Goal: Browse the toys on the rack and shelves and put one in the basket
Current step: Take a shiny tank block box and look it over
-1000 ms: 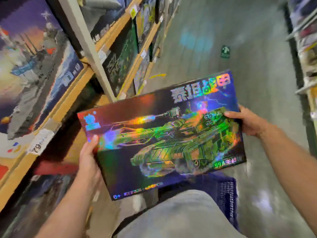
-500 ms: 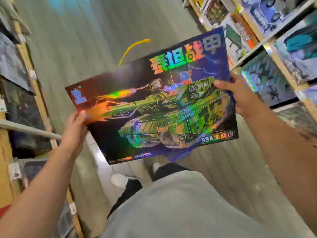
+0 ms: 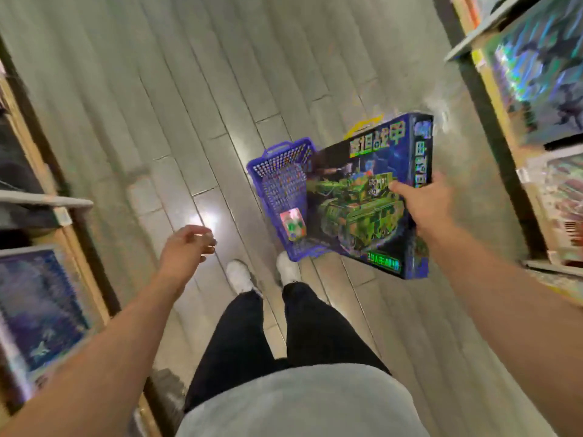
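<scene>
A flat holographic toy box point(image 3: 362, 197) with a green tank picture hangs over the right half of a purple plastic basket point(image 3: 277, 184) that stands on the floor. My right hand point(image 3: 422, 203) grips the box by its right edge, thumb on the front. My left hand point(image 3: 186, 247) is off the box, low at the left, fingers loosely curled and holding nothing. A small pink and green toy point(image 3: 293, 227) lies inside the basket near its front wall. The box hides the basket's right side.
Shelves with toy boxes point(image 3: 536, 67) line the right side of the aisle, and another shelf point(image 3: 41, 298) with a blue boxed toy runs along the left. Grey plank floor point(image 3: 157, 89) lies between them. My feet in white shoes point(image 3: 239, 275) stand just behind the basket.
My left hand has let go of the box and dropped to the left. The right hand has carried the box down and right over the basket. The view has tipped down to the floor.
</scene>
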